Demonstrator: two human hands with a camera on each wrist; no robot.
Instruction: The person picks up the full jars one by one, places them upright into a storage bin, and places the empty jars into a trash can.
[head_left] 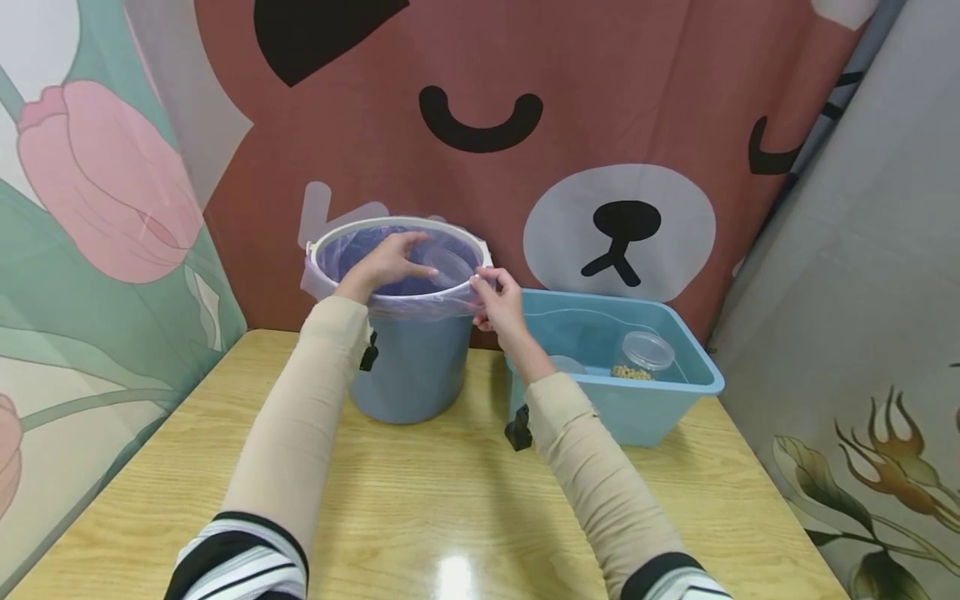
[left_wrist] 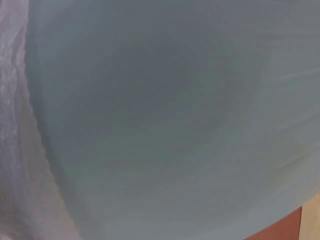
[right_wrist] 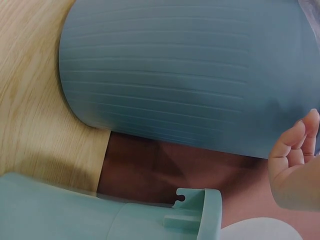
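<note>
A clear round plastic container (head_left: 448,267) is tilted over the mouth of a blue-grey bin (head_left: 408,367). My left hand (head_left: 388,262) reaches over the bin rim and holds the container from the left, thumb and fingers spread round it. With its fingertips close together, my right hand (head_left: 501,307) pinches the container's right edge beside the rim. A thin purple bag (head_left: 330,285) lines the bin and folds over its edge. In the right wrist view, the right fingers (right_wrist: 295,137) are bent near the bin wall, their contact out of sight. The bin side fills the left wrist view.
To the right stands a light-blue plastic basin (head_left: 622,408). Inside it are a clear lidded jar (head_left: 648,352) with small yellowish bits and another clear round piece (head_left: 567,364). A wooden table (head_left: 420,500) carries both, with a printed curtain (head_left: 465,183) behind.
</note>
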